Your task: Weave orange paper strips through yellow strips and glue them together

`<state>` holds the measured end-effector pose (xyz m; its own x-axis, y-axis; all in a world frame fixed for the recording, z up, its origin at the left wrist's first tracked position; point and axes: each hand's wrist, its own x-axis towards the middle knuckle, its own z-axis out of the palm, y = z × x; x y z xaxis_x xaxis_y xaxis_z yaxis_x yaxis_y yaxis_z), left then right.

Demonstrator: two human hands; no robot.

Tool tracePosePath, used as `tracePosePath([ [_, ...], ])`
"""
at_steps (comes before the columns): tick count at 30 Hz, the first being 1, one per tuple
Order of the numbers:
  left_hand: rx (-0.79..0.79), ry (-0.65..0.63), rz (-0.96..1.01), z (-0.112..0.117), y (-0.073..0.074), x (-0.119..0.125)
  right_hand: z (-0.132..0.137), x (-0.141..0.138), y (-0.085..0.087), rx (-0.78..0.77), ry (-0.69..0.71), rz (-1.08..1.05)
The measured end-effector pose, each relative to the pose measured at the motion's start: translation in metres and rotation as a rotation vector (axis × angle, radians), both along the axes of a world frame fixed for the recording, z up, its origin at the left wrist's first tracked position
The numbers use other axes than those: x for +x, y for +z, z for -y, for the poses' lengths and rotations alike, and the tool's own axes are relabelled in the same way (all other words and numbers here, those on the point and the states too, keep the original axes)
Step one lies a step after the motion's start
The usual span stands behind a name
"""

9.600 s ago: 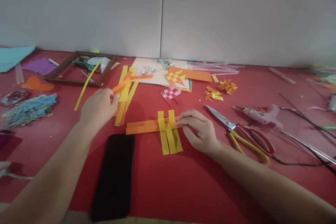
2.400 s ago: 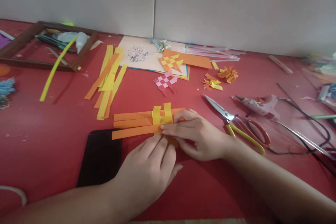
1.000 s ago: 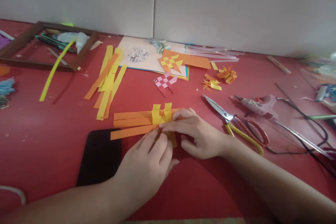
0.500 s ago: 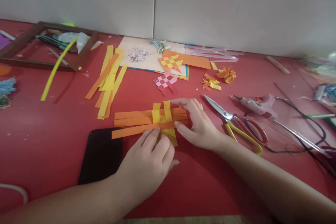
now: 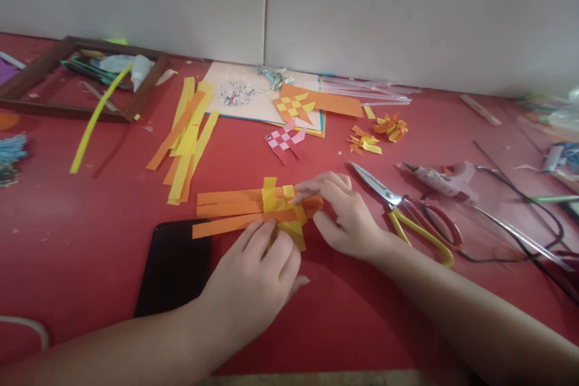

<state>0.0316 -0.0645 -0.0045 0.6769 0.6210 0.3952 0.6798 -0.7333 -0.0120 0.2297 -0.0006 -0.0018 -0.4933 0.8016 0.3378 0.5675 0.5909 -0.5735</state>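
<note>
Your left hand presses spread fingers on the orange-and-yellow woven paper strips; your right hand pinches their right end.

Craft worktable, red table, paper strips, scissors, glue gun, plain wall

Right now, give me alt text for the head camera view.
Left hand presses and right hand pinches a weave of orange and yellow paper strips on a red table. Phone, scissors, glue gun and loose strips lie nearby.
</note>
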Motion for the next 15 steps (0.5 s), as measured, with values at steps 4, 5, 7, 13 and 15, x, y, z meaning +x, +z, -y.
tracePosePath([
  [4, 0.003, -0.002, -0.002, 0.0006, -0.0002, -0.0004, -0.0021, -0.001, -0.0029, 0.042, 0.001, 0.018],
  [5, 0.001, -0.001, -0.002, 0.0005, -0.0003, -0.0002, -0.0024, -0.0013, -0.0031, 0.043, 0.007, 0.031],
  [7, -0.008, -0.002, -0.002, 0.0002, -0.0004, 0.0001, -0.0025, -0.0021, -0.003, 0.046, 0.018, 0.052],
  [13, -0.011, -0.007, -0.006, -0.0001, 0.0007, 0.0001, -0.0001, -0.0041, -0.0023, 0.009, -0.015, 0.046],
  [15, -0.007, -0.008, -0.002, 0.0003, 0.0013, 0.0001, 0.0001, -0.0044, -0.0031, 0.005, -0.022, 0.045],
])
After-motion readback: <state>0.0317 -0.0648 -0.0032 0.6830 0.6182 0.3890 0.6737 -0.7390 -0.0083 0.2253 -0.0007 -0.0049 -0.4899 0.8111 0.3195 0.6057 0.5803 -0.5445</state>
